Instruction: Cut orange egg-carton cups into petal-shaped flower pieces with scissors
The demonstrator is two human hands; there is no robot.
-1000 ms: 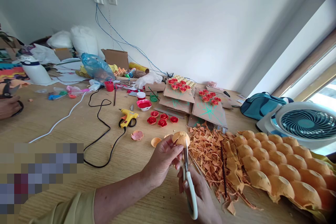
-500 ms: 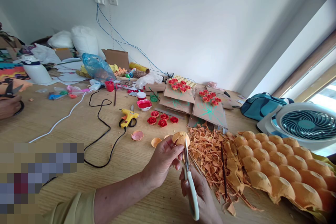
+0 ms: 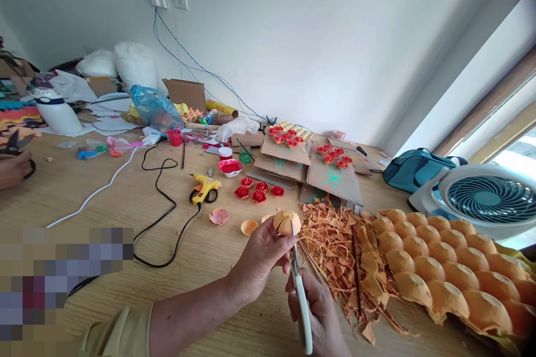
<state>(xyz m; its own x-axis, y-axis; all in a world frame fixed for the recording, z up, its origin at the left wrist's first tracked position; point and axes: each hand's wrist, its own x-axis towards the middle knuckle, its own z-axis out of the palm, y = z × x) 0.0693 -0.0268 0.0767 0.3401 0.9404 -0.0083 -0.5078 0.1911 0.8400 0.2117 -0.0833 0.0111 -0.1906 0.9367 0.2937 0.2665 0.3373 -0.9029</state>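
Note:
Between thumb and fingers, my left hand point(image 3: 262, 251) pinches an orange egg-carton cup point(image 3: 287, 222), its domed side up, with slits down its sides. My right hand point(image 3: 316, 307) grips white-handled scissors point(image 3: 305, 312), whose blades reach up onto the cup's near right side. Just beyond my left hand lie a cut orange cup point(image 3: 249, 227) and a pink-tinted cup point(image 3: 219, 216). Orange scraps point(image 3: 330, 245) are heaped right of the scissors. Farther right rests a large orange egg tray point(image 3: 444, 262), bumps upward.
Several red paper roses point(image 3: 259, 196) stand beyond my hands, near a dish of red paint point(image 3: 230, 167). A yellow glue gun point(image 3: 205, 187) with a black cord lies left. Cardboard sheets point(image 3: 335, 178) carry more roses. A fan point(image 3: 486, 198) stands right. Another person's hand point(image 3: 14, 170) holds scissors at far left.
The scissors' blades have drawn closer together on the cup, and the handles have swung slightly left and down. The cup has shifted slightly left. The other person's hand has also moved slightly left.

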